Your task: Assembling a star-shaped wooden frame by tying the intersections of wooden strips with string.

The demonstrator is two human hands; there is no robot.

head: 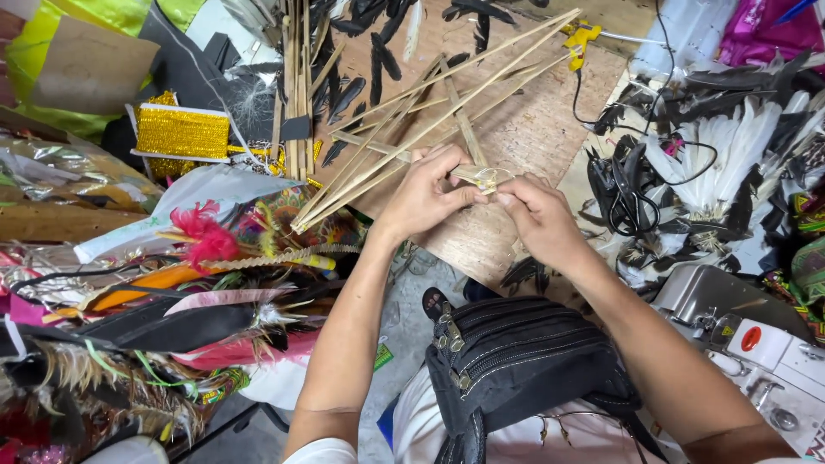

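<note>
1. Fingers of both hands meet at one spot: the left hand (424, 193) has thumb and fingertips pressed together on the joint of the bamboo stick frame (430, 112), and the right hand (541, 219) pinches the same joint from the other side, fingers closed on a wisp of clear tape or thread (488, 178). I cannot tell which it is.
2. Away from the fingertips, the frame fans out up and leftward across the woven mat (524, 137), its long slats running well beyond the knuckles.
3. Judging by the thin slats, it should be light and springy, stiff along the length yet easy to snap or splay. The crossing point, right where the fingers sit, looks the safest hold.
4. Just beyond the right knuckles lie white and black feathers (713, 172); farther off, a yellow glue gun (581, 39).
5. Left of the left wrist, gold ribbon (180, 131).
</note>
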